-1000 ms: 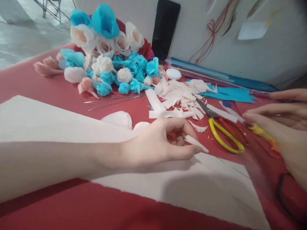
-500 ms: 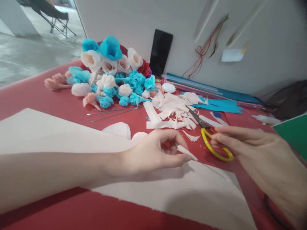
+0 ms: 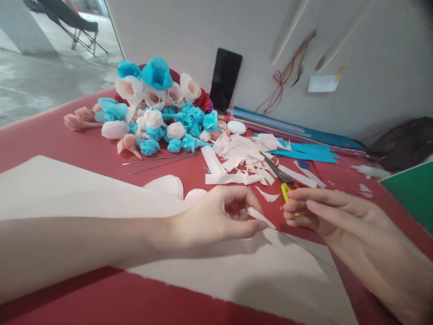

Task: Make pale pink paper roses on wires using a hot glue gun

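Head view: paper roll (image 3: 261,217), likely light, soft, easily crushed, best held near the thin wire (image 3: 304,248) apparently leading from one end; pale, narrow, ragged at the other. Location: left hand (image 3: 216,217), pinched between thumb and fingers, above paper sheet (image 3: 189,267). Right hand (image 3: 352,228): apart, fingers loosely bent, any hold unclear; scissors (image 3: 275,167) beyond.

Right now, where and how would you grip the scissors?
Probably by the yellow handle, coming from the near right: the scissors lie with their blades pointing away, toward the far left, by paper scraps. The right hand hides much of the handle from view.
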`<move>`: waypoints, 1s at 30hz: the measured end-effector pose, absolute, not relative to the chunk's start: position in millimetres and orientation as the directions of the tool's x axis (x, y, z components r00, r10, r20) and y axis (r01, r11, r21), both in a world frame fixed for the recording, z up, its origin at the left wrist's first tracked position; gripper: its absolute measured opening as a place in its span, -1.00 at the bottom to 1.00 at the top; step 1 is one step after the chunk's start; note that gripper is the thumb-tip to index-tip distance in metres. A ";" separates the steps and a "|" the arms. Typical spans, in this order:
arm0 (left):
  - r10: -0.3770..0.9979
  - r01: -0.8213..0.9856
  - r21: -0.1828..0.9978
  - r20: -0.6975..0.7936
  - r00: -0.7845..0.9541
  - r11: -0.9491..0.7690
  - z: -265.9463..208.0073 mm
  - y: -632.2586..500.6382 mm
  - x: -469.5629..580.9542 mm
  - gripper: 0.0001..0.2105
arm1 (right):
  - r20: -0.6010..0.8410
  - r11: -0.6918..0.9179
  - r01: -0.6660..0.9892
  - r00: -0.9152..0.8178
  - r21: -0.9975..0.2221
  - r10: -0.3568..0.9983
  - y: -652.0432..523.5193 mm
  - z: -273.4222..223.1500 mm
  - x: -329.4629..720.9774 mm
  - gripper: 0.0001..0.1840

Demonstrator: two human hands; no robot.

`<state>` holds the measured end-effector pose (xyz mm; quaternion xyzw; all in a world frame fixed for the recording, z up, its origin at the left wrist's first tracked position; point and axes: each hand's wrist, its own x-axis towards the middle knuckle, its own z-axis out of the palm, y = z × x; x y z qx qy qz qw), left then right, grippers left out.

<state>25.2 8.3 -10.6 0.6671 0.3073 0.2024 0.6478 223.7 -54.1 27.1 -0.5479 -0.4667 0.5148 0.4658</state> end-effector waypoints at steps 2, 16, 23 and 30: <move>0.674 0.156 0.988 -0.129 0.727 0.021 -11.0 8.5 25.2 -0.71 | -0.125 -0.127 0.046 0.051 -0.991 0.991 -53.7 27.1 222.0 -0.86; 0.663 0.104 0.991 -0.133 0.737 0.083 -8.9 8.0 27.4 -0.76 | -0.107 -0.154 0.227 0.206 -0.962 0.973 -53.0 25.7 216.1 -0.64; 0.662 0.133 0.990 -0.127 0.739 0.042 -11.4 7.7 27.0 -0.74 | -0.056 -0.102 0.269 0.175 -0.958 0.983 -51.8 23.6 217.5 -0.63; 0.681 0.103 0.994 -0.104 0.725 0.042 -11.8 8.6 27.8 -0.78 | 0.000 -0.052 0.332 0.154 -0.942 0.988 -54.6 19.4 214.2 -0.57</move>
